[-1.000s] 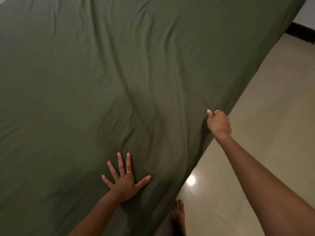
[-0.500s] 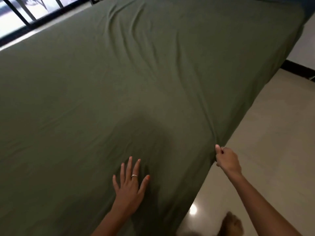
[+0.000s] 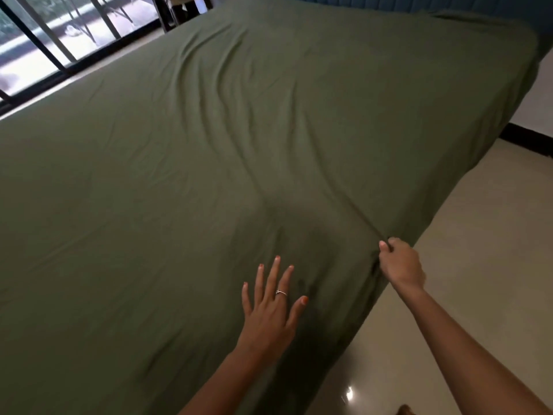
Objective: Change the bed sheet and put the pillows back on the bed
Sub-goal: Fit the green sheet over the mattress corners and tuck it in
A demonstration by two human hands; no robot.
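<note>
At the bed's near right edge, the right hand [image 3: 401, 265] still pinches the green sheet [image 3: 209, 163] taut while the left hand [image 3: 269, 310], fingers now less spread, smooths it.

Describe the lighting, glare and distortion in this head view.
Head view: daylight blows out the window at upper left; the green sheet is dim, with a dark shadow ahead of the left hand; a small glare spot shines on the floor tile; the wide-angle lens bows the bed's edges; the right hand looks sharp.
</note>
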